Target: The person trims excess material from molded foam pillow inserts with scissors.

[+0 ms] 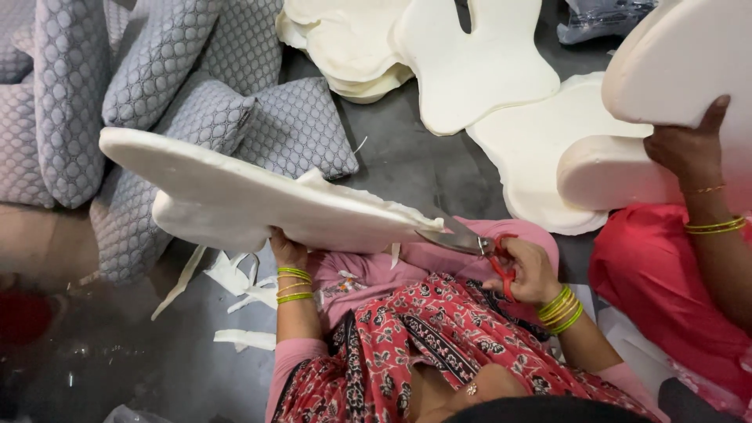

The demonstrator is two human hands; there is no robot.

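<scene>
A flat white foam pad with lobed edges is held up edge-on over my lap. My left hand grips its lower edge from below. My right hand is closed on red-handled scissors, whose blades meet the pad's right edge. Both wrists carry green and gold bangles. I am seated on the floor in pink and patterned red cloth.
Grey quilted cushion covers pile up at the upper left. Cut white foam shapes lie at the top and right. White trimmings litter the dark floor. Another person's hand at the right holds a foam piece.
</scene>
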